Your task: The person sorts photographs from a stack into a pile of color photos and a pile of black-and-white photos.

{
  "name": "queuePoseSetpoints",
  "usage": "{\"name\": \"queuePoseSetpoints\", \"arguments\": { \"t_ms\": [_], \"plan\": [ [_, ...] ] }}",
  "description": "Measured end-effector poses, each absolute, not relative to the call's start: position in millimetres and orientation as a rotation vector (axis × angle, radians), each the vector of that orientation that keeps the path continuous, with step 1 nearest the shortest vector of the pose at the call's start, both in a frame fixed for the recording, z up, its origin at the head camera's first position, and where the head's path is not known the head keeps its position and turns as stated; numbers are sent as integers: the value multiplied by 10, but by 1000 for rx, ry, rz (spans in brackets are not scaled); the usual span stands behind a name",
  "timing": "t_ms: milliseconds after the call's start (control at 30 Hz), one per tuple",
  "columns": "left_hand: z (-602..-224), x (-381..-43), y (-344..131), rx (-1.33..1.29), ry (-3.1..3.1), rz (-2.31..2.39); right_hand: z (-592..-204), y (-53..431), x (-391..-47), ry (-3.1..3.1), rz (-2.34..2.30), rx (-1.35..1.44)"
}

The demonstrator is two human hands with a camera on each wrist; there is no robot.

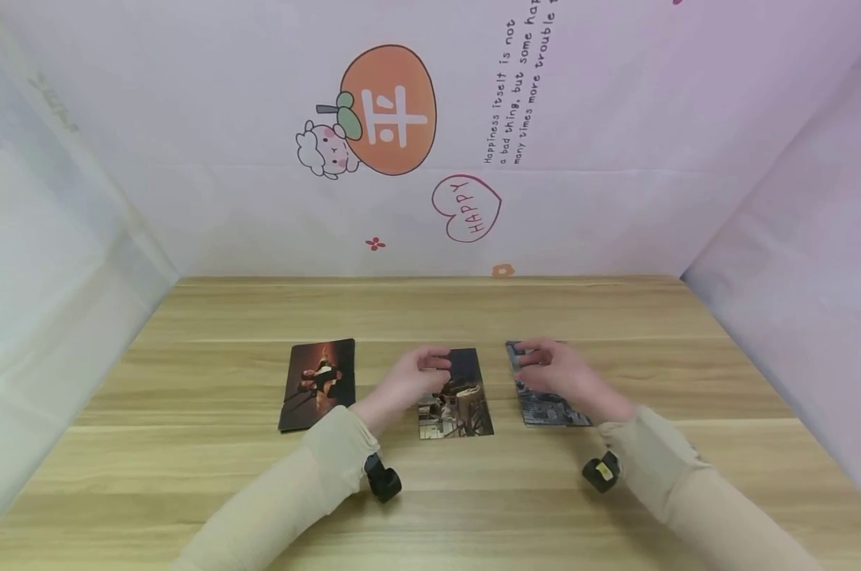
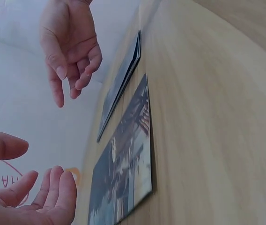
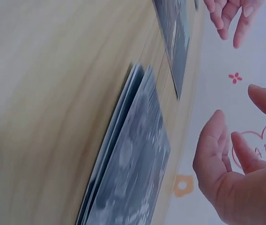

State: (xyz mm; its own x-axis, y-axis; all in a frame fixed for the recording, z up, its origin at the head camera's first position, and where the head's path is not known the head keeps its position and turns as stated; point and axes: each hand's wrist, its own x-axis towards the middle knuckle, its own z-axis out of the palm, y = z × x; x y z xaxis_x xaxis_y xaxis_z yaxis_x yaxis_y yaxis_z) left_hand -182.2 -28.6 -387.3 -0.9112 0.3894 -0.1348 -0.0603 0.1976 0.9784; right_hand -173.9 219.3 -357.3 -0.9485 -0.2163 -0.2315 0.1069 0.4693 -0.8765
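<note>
Three sets of picture cards lie in a row on the wooden table. Over the middle picture card hovers my left hand, covering its upper left part; the fingers are loosely bent and hold nothing. My right hand is above the right stack of picture cards, a bluish-grey image on top, and it too grips nothing. In the right wrist view a gap shows between layers of that stack. The left stack of picture cards, with a dark orange-brown image, has neither hand on it.
A wood-grain table carries the cards. White cloth printed with cartoons and lettering rises behind it, and pale cloth walls stand at both sides. Each wrist wears a small black camera, one by the left sleeve.
</note>
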Motion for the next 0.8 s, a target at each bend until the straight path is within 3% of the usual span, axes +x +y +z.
{"name": "queuePoseSetpoints", "arguments": {
  "t_ms": [800],
  "plan": [
    [-3923, -1779, -700, 144, 2139, 1743, -3662, 1845, -1743, 2181, -1440, -59]
  ]
}}
